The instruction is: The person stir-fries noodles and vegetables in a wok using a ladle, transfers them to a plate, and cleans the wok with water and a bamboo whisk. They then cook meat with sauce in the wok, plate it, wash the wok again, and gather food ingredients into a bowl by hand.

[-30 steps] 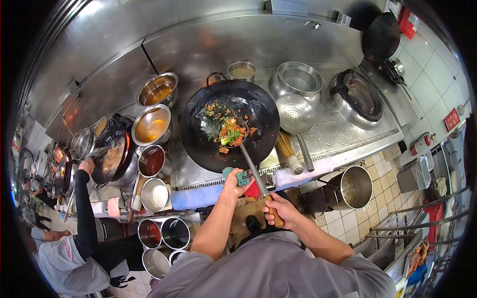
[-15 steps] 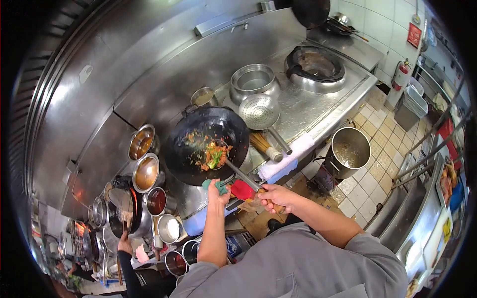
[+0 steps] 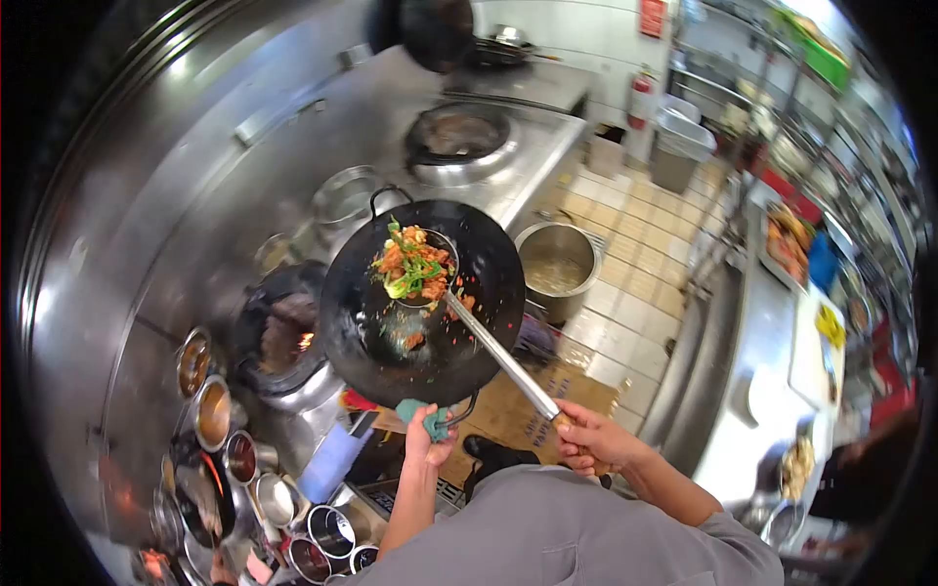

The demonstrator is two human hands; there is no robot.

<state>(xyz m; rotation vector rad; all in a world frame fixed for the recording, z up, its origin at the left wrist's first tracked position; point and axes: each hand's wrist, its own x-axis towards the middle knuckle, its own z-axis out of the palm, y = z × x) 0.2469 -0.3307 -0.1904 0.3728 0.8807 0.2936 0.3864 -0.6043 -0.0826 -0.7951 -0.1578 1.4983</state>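
Observation:
My left hand is closed round the near handle of a black wok, with a green cloth between palm and metal. The wok is off its burner, in front of my body. In my right hand is the wooden-ended handle of a long steel ladle. Its bowl, over the wok, is heaped with saucy reddish-brown pieces and green vegetables. A few scraps and some oil stay on the wok's surface.
A burner with a small flame is left of the wok. A stockpot stands on the tiled floor. Sauce bowls line the left. On the right counter lie a food tray and a cutting board. Another person's arm shows at right.
The wok has come off the burner and moved right, held by my left hand. The loaded ladle has moved along with it. My view has turned right, towards the counter.

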